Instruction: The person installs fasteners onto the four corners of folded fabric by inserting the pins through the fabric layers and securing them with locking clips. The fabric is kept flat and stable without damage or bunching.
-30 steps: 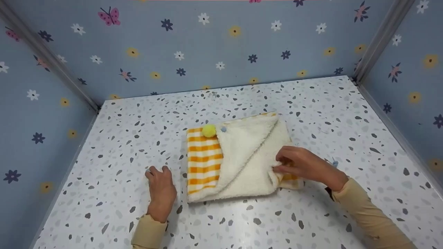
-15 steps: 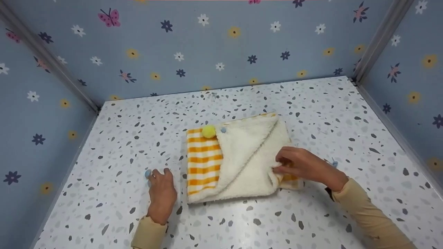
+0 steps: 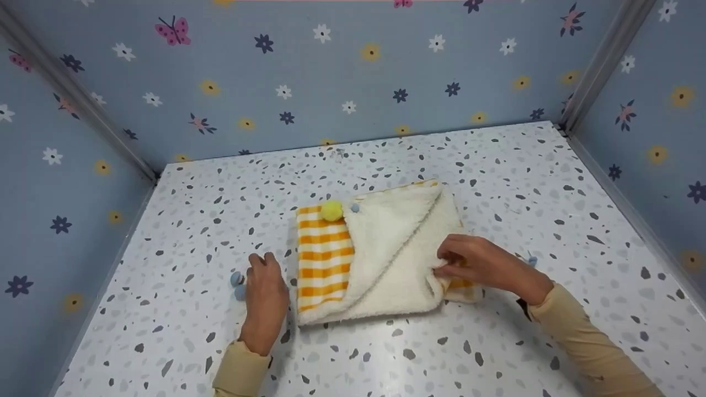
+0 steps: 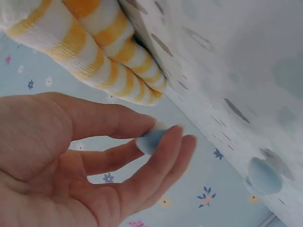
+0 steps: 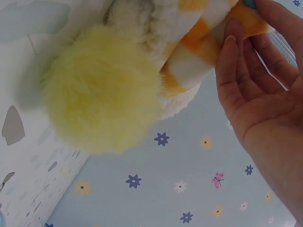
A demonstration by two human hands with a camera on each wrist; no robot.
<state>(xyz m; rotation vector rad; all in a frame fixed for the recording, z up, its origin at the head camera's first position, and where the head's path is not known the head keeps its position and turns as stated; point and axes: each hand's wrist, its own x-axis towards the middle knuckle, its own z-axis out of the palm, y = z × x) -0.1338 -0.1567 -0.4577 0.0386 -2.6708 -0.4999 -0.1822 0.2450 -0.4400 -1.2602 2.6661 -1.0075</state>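
Note:
A folded fleece cloth (image 3: 405, 264), orange-and-white checked with a cream fluffy lining, lies mid-table. Its far edge bears a yellow pompom (image 3: 332, 210) and a small blue button (image 3: 354, 208). My right hand (image 3: 485, 267) pinches the cloth's right edge; in the right wrist view a blue bit (image 5: 249, 3) shows by the thumb and a fluffy pompom (image 5: 102, 90) is close by. Left of the cloth, my left hand (image 3: 266, 309) pinches a small blue rounded cap (image 4: 154, 141) between thumb and fingers, hidden in the head view.
Blue cap pieces (image 3: 237, 279) lie just left of my left hand. Another blue bit (image 3: 531, 260) shows beyond my right wrist. Flowered blue panels (image 3: 331, 71) enclose the speckled white table (image 3: 182, 220) at the back and both sides.
My left hand has shifted right and drawn its fingers away from the blue pieces, which now show beside it. My right hand keeps its grip on the cloth's edge.

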